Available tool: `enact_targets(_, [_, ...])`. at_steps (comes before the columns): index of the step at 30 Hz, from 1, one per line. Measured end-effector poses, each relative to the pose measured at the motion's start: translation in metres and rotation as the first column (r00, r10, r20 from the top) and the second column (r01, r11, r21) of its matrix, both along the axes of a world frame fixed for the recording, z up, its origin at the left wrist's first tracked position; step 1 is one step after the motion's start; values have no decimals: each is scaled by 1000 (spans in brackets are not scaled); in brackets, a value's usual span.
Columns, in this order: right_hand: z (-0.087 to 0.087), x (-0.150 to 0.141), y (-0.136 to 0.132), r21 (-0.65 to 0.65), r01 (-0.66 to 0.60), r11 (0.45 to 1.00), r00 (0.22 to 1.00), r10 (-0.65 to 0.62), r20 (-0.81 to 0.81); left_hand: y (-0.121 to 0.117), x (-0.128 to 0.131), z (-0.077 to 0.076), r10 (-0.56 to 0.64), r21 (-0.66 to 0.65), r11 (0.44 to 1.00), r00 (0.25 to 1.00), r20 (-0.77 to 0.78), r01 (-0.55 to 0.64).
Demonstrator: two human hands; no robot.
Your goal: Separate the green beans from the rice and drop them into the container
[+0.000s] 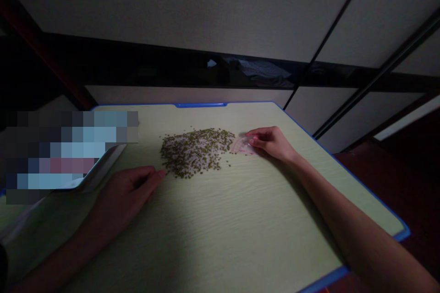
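Observation:
A pile of small green beans mixed with pale grains lies spread on a light wooden table. My left hand rests on the table at the pile's left edge, fingers curled, its fingertip touching the outermost beans. My right hand lies at the pile's right side, its fingers pinched on a small clear pink plastic piece that rests flat on the table.
A tablet or tray with a blurred screen stands propped at the table's left. The table has a blue rim. Behind it runs a pale wall with dark rails; dark floor lies to the right.

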State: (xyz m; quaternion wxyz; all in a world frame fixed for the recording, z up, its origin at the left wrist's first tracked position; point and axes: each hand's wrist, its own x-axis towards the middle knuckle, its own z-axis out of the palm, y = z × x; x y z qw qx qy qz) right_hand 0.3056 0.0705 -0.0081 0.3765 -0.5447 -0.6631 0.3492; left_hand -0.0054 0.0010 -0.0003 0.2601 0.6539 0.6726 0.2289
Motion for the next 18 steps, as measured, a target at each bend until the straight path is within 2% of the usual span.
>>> enact_targets(6, [2,2,-2,-61,4,998,999,-6,-36,0,-1,0,-6,18,1000,1000,-12,6])
enact_targets(11, [3,1,-3,-52,-10,999,1000,9,-17,-1,-2,-2,0,7,1000,1000,-1,0])
enact_targets(18, [3,-2,-3,-51,-6,999,1000,6,1,0,2,3,14,-5,1000,1000,12,-14])
